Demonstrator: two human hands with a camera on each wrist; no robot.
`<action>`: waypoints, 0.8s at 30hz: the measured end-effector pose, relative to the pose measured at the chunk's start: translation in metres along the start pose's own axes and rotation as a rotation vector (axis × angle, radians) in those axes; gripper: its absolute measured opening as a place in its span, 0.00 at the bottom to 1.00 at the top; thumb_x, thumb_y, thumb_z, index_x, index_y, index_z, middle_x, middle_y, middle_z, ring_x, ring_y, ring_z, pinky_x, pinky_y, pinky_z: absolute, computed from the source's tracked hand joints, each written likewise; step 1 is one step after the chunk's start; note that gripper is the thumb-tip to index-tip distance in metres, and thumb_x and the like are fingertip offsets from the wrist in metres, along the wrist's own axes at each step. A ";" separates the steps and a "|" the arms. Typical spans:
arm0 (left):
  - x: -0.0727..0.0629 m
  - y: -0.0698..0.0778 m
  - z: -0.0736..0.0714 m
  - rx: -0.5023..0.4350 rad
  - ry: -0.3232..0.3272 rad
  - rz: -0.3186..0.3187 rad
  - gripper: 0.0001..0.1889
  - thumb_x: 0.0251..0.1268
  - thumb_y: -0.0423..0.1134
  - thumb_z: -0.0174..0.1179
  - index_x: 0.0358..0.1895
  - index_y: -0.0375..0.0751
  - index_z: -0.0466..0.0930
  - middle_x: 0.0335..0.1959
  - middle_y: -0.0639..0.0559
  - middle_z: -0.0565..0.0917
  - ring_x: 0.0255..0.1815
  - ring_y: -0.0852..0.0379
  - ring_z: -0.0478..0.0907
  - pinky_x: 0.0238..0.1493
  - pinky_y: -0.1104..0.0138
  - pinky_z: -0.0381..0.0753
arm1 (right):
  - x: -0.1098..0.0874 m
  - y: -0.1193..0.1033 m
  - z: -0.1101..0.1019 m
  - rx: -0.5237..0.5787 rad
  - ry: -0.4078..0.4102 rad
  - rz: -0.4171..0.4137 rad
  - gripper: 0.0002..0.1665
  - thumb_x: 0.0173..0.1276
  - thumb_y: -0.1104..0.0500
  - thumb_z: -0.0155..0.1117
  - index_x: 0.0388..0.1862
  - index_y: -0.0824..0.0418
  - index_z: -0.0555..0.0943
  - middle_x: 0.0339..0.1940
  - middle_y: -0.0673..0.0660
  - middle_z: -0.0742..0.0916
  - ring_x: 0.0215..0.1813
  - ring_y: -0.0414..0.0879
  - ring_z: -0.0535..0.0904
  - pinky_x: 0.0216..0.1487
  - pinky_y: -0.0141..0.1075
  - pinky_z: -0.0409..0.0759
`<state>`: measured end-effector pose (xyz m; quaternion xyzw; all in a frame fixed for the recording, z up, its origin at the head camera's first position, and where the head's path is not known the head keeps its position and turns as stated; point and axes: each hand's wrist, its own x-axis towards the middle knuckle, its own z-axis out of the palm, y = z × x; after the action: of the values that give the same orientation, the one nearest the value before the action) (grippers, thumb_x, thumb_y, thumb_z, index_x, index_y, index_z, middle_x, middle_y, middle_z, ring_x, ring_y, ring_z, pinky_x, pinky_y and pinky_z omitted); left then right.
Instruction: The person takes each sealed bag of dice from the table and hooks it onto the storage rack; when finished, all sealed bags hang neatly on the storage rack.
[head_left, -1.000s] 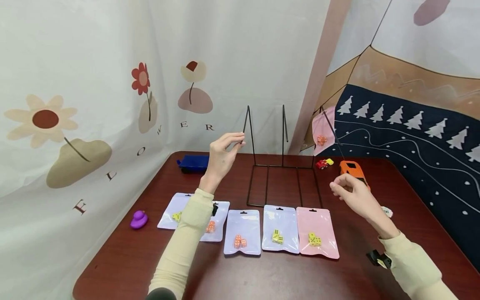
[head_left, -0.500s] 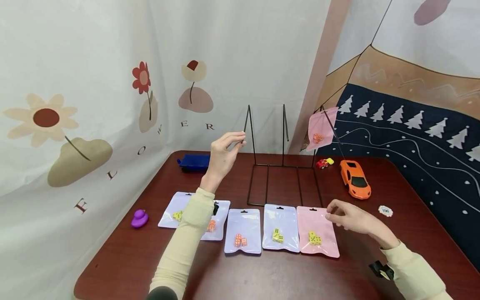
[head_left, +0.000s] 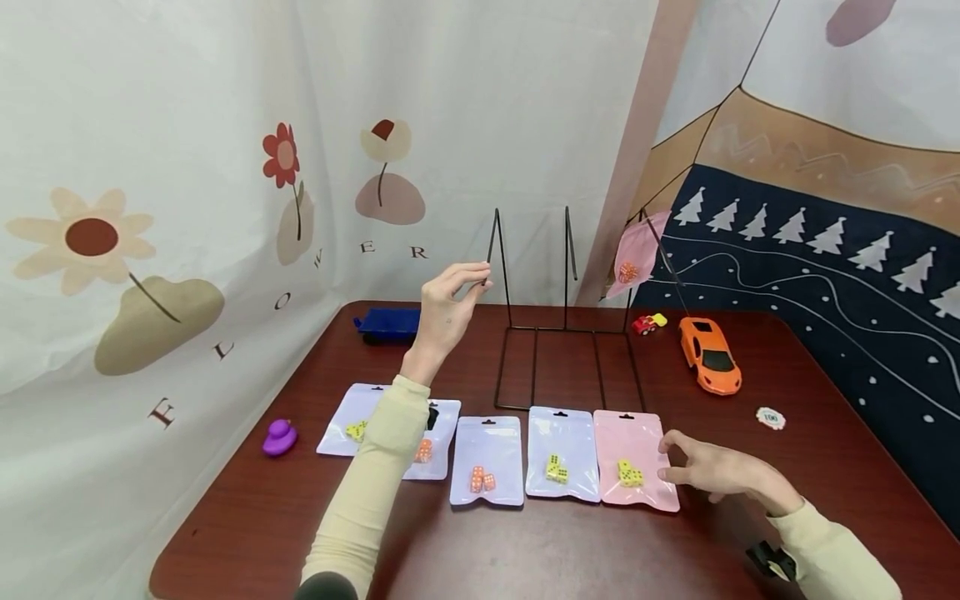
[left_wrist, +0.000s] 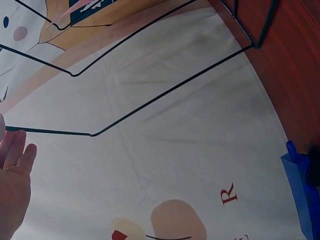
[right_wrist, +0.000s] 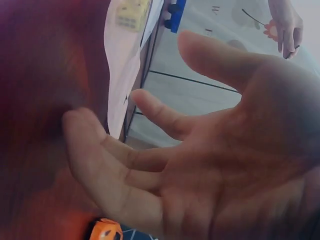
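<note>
Pink pouch (head_left: 636, 461), unlabelled; "FLOWER" curtain (head_left: 225, 167) behind

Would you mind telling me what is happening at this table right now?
A person's left hand pinches the tip of a prong of the wire rack. The right hand, fingers relaxed, is low at the edge of the pink pouch, last in a row of dice pouches lying flat. Another pink pouch hangs on the rack.
</note>
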<state>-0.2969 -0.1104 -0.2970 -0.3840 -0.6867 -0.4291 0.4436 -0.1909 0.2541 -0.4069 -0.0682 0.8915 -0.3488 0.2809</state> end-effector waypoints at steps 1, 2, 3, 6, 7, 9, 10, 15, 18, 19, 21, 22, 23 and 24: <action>0.000 0.001 0.000 -0.001 -0.001 -0.009 0.10 0.51 0.18 0.65 0.39 0.25 0.84 0.39 0.34 0.83 0.41 0.44 0.82 0.48 0.61 0.81 | -0.001 0.001 0.001 0.018 -0.001 0.000 0.24 0.66 0.54 0.65 0.53 0.61 0.66 0.33 0.60 0.74 0.35 0.52 0.71 0.29 0.44 0.81; 0.000 0.002 -0.001 -0.001 -0.002 -0.014 0.10 0.51 0.19 0.65 0.39 0.25 0.84 0.39 0.35 0.83 0.42 0.45 0.82 0.49 0.62 0.81 | -0.002 0.002 0.003 0.039 0.001 -0.006 0.23 0.66 0.54 0.64 0.53 0.62 0.66 0.31 0.59 0.73 0.33 0.51 0.71 0.27 0.41 0.79; 0.000 0.002 0.000 -0.002 -0.002 -0.020 0.10 0.51 0.19 0.65 0.39 0.26 0.84 0.40 0.35 0.83 0.42 0.45 0.82 0.49 0.62 0.81 | -0.003 0.003 0.004 0.061 0.003 -0.014 0.23 0.66 0.55 0.64 0.53 0.62 0.67 0.29 0.58 0.73 0.32 0.50 0.70 0.26 0.40 0.77; 0.000 0.003 -0.001 0.001 -0.002 -0.021 0.11 0.50 0.18 0.65 0.39 0.25 0.84 0.40 0.35 0.83 0.42 0.45 0.82 0.49 0.63 0.81 | -0.004 0.007 0.006 0.126 0.008 -0.052 0.21 0.67 0.57 0.63 0.52 0.64 0.67 0.28 0.58 0.73 0.31 0.50 0.69 0.26 0.39 0.76; 0.000 0.004 -0.001 0.004 -0.003 -0.020 0.11 0.49 0.17 0.65 0.39 0.25 0.83 0.40 0.34 0.83 0.42 0.45 0.82 0.49 0.63 0.81 | -0.004 0.008 0.006 0.144 0.007 -0.067 0.21 0.67 0.57 0.63 0.52 0.65 0.67 0.29 0.58 0.73 0.32 0.51 0.70 0.27 0.41 0.78; -0.001 0.004 -0.001 0.002 -0.002 -0.026 0.12 0.49 0.17 0.65 0.39 0.25 0.83 0.40 0.35 0.83 0.42 0.45 0.82 0.49 0.63 0.81 | -0.003 0.011 0.007 0.179 0.000 -0.094 0.21 0.67 0.59 0.62 0.52 0.67 0.67 0.31 0.59 0.74 0.34 0.51 0.71 0.31 0.44 0.80; -0.001 0.004 -0.001 0.000 0.000 -0.030 0.12 0.49 0.17 0.65 0.40 0.26 0.84 0.40 0.35 0.83 0.43 0.45 0.82 0.49 0.63 0.81 | -0.002 0.013 0.008 0.194 -0.005 -0.109 0.21 0.67 0.59 0.62 0.53 0.67 0.67 0.32 0.59 0.75 0.35 0.52 0.72 0.33 0.45 0.81; -0.002 0.004 0.000 0.000 0.000 -0.029 0.11 0.50 0.18 0.65 0.40 0.26 0.84 0.40 0.34 0.83 0.43 0.45 0.82 0.50 0.62 0.81 | 0.002 0.020 0.012 0.240 -0.034 -0.203 0.17 0.66 0.65 0.60 0.51 0.70 0.68 0.34 0.60 0.76 0.36 0.51 0.75 0.35 0.43 0.82; 0.000 0.005 0.000 0.004 -0.005 -0.022 0.11 0.50 0.17 0.65 0.39 0.24 0.83 0.40 0.33 0.83 0.42 0.43 0.82 0.49 0.62 0.81 | 0.005 0.022 0.014 0.241 -0.027 -0.251 0.15 0.63 0.70 0.59 0.48 0.72 0.70 0.33 0.60 0.75 0.35 0.51 0.74 0.34 0.39 0.80; 0.000 0.004 0.000 0.005 -0.006 -0.023 0.11 0.50 0.17 0.65 0.39 0.24 0.83 0.39 0.33 0.83 0.41 0.44 0.82 0.49 0.63 0.81 | 0.006 0.022 0.014 0.236 -0.015 -0.259 0.15 0.61 0.71 0.59 0.47 0.73 0.71 0.33 0.59 0.75 0.35 0.51 0.73 0.34 0.38 0.80; 0.001 0.005 0.001 0.008 -0.003 -0.026 0.11 0.49 0.17 0.65 0.39 0.24 0.83 0.39 0.33 0.83 0.41 0.43 0.82 0.49 0.62 0.81 | 0.007 0.023 0.015 0.218 0.016 -0.270 0.15 0.58 0.74 0.58 0.45 0.74 0.73 0.32 0.59 0.74 0.34 0.50 0.72 0.33 0.36 0.79; 0.000 0.004 0.001 0.006 -0.001 -0.027 0.11 0.49 0.17 0.66 0.39 0.24 0.83 0.39 0.33 0.83 0.41 0.44 0.82 0.48 0.62 0.81 | 0.007 0.023 0.014 0.212 0.031 -0.270 0.15 0.57 0.74 0.58 0.44 0.75 0.74 0.32 0.59 0.74 0.35 0.50 0.72 0.33 0.35 0.78; 0.000 0.004 0.001 0.009 -0.001 -0.030 0.11 0.49 0.17 0.66 0.39 0.25 0.83 0.39 0.34 0.83 0.41 0.45 0.82 0.49 0.63 0.81 | 0.007 0.023 0.014 0.206 0.048 -0.268 0.15 0.56 0.75 0.58 0.43 0.75 0.74 0.32 0.58 0.74 0.34 0.50 0.71 0.32 0.35 0.78; -0.001 0.004 0.001 0.008 0.002 -0.032 0.12 0.49 0.17 0.66 0.39 0.25 0.84 0.40 0.34 0.83 0.41 0.45 0.82 0.49 0.62 0.81 | 0.006 0.023 0.014 0.205 0.063 -0.264 0.14 0.55 0.75 0.58 0.43 0.75 0.74 0.32 0.58 0.74 0.34 0.50 0.71 0.32 0.35 0.78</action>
<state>-0.2937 -0.1080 -0.2970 -0.3708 -0.6940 -0.4336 0.4391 -0.1865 0.2612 -0.4335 -0.1446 0.8430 -0.4737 0.2101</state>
